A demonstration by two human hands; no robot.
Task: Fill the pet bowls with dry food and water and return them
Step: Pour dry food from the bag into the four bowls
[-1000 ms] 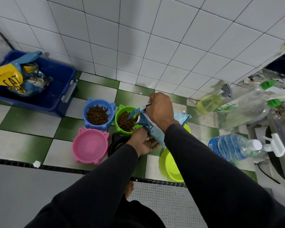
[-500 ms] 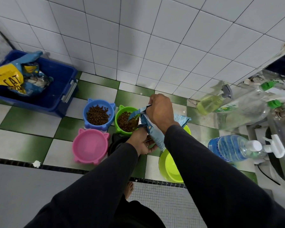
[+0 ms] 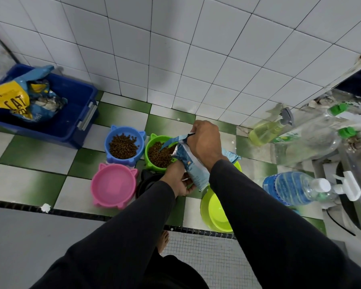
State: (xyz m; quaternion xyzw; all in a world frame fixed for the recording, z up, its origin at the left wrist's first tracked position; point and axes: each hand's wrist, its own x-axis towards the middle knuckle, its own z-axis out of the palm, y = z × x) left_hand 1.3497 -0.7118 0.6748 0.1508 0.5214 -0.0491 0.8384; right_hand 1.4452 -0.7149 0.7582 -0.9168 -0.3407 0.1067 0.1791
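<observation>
Two bowls already hold kibble — the food pouch (image 3: pixel 193 165) is tipped over the green bowl (image 3: pixel 157 152).

The right hand (image 3: pixel 205 140) pinches the pouch's torn top above that bowl, while the left hand (image 3: pixel 178 179), fingers curled, grips its lower end on the near side. A steady tilt, mouth kept low over the rim, should stop pellets scattering onto the checked floor (image 3: pixel 29 149). Left of the green bowl sits the filled blue bowl (image 3: pixel 124 146); nearer and left, the pink bowl (image 3: pixel 114 185) has no kibble; a dark bowl (image 3: pixel 147 180) hides partly under the left sleeve. Right and nearer lies a lime bowl (image 3: pixel 219 211) — beyond it a water bottle (image 3: pixel 296 188). Far left, a blue bin (image 3: pixel 71 113) holds a cat-food bag (image 3: pixel 15 99).
</observation>
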